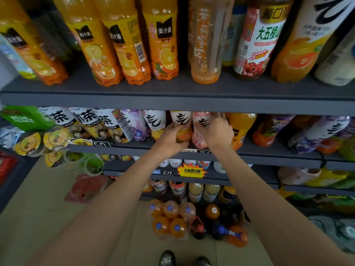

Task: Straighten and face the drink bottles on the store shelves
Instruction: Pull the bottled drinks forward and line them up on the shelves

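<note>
Here, left hand [171, 140] and right hand [217, 131] each grip a bottle.

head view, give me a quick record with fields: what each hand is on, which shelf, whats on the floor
left hand: gripping the orange-bottomed bottle
right hand: on the pink bottle beside it
shelf: second shelf from the top in view
labels: both face forward
neighbour: orange juice bottle just right of the right hand
floor: shrink-wrapped pack of orange drinks, loose bottles beside it

Head view, single: close before store shelves [172, 101], facing forward and down; floor [48, 208] at 6 o'clock.
</note>
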A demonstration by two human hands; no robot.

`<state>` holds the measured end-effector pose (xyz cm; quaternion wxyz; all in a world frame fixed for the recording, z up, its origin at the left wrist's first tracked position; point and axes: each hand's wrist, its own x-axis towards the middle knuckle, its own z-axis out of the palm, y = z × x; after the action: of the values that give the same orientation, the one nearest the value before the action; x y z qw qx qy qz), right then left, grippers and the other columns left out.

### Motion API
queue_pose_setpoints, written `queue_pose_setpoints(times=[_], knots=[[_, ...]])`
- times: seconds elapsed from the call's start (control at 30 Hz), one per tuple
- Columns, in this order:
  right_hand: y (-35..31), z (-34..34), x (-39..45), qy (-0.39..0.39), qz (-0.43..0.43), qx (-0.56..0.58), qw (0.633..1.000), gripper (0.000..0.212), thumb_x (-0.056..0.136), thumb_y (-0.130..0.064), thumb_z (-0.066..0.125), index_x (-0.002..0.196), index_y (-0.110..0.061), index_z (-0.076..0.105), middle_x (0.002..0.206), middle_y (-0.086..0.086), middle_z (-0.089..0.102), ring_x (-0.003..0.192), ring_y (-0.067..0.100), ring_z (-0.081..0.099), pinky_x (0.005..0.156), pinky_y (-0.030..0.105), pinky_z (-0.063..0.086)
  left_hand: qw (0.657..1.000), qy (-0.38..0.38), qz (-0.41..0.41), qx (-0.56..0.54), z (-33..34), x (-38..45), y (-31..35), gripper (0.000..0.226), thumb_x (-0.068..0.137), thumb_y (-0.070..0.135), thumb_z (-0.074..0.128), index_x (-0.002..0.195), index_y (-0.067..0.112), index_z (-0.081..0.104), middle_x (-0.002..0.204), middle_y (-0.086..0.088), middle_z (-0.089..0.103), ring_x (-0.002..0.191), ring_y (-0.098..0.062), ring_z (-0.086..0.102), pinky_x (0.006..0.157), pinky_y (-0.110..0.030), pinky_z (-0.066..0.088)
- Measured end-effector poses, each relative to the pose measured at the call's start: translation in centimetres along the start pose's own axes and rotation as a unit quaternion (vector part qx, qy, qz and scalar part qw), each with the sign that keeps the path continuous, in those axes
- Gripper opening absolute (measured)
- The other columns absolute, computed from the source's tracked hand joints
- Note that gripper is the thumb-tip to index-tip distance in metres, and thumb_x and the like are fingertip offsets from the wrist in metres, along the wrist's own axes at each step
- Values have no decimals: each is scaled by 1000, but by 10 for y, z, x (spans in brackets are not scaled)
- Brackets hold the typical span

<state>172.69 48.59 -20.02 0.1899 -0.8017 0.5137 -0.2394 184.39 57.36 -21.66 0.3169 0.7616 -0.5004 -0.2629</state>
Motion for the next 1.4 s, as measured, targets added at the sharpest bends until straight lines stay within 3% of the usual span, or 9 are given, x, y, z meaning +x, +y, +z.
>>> queue_pose_setpoints(times=[0.2, 0.3, 0.37, 0.5, 0.63, 0.77, 0.97, 1.2, 1.4], knots=[[4, -4, -10, -108, 82, 46, 990, 61, 85, -30, 66, 130, -4, 35, 125, 18, 54, 113, 38, 55, 89, 46, 48, 999, 2, 14, 36, -13, -24, 6, 35, 88, 3, 56, 122, 6, 56, 123, -12, 57, 103, -21, 61, 88, -30, 49], [1, -25, -29, -221, 77, -26, 972, 46, 85, -35, 64, 120, -6, 54, 118, 13, 61, 107, 33, 59, 84, 37, 49, 982, 86, 138, 93, -23, -41, 18, 23, 86, 3, 56, 106, 7, 66, 104, -5, 67, 88, -16, 64, 80, -27, 52], [-16, -52, -37, -224, 15, -20, 974, 35, 86, -31, 63, 112, -8, 63, 110, 11, 66, 101, 29, 62, 81, 33, 49, 952, 169, 229, 113, -37, -48, 33, 20, 86, 10, 51, 97, 8, 67, 96, 0, 68, 82, -10, 62, 75, -21, 50], [-76, -112, -30, -124, -123, 112, 978, 21, 85, -18, 65, 104, -9, 67, 93, 4, 71, 88, 17, 65, 83, 30, 50, 911, 296, 280, 62, -83, -42, 65, 26, 82, 13, 46, 100, 5, 63, 93, 2, 61, 83, -6, 54, 74, -15, 41], [-106, -138, 3, 148, -113, 121, 975, 35, 82, -24, 67, 112, -7, 59, 107, 9, 66, 96, 27, 63, 81, 41, 51, 904, 347, 247, 35, -124, -30, 82, 26, 83, 2, 55, 108, 5, 58, 102, 2, 55, 85, -8, 53, 74, -13, 39], [-104, -132, 41, 110, -26, 129, 985, 69, 78, -30, 75, 126, 1, 37, 132, 20, 45, 121, 36, 46, 98, 43, 42, 908, 341, 238, 52, -139, -25, 85, 28, 83, 1, 57, 110, 6, 57, 103, 7, 49, 90, -9, 52, 77, -24, 46], [-96, -113, 58, 37, 43, 137, 989, 73, 75, -52, 71, 125, -6, 42, 121, 14, 58, 111, 34, 57, 89, 50, 50, 918, 311, 240, 57, -134, -21, 87, 27, 83, 1, 57, 110, 8, 57, 103, 0, 57, 89, -8, 54, 74, -20, 44], [-111, -110, 44, 3, -14, 132, 991, 71, 74, -50, 73, 124, -6, 47, 120, 12, 61, 111, 28, 58, 89, 42, 51, 954, 222, 202, 22, -117, -5, 94, 43, 85, 9, 60, 126, 7, 46, 119, -8, 53, 106, -22, 55, 89, -33, 48], [-107, -115, 28, -15, -66, 164, 984, 65, 72, -42, 78, 120, -8, 49, 116, 6, 61, 107, 19, 57, 81, 24, 46, 959, 146, 183, -157, -124, -4, 114, 44, 88, 8, 58, 128, 17, 42, 117, 10, 53, 115, -10, 50, 92, -20, 43]])
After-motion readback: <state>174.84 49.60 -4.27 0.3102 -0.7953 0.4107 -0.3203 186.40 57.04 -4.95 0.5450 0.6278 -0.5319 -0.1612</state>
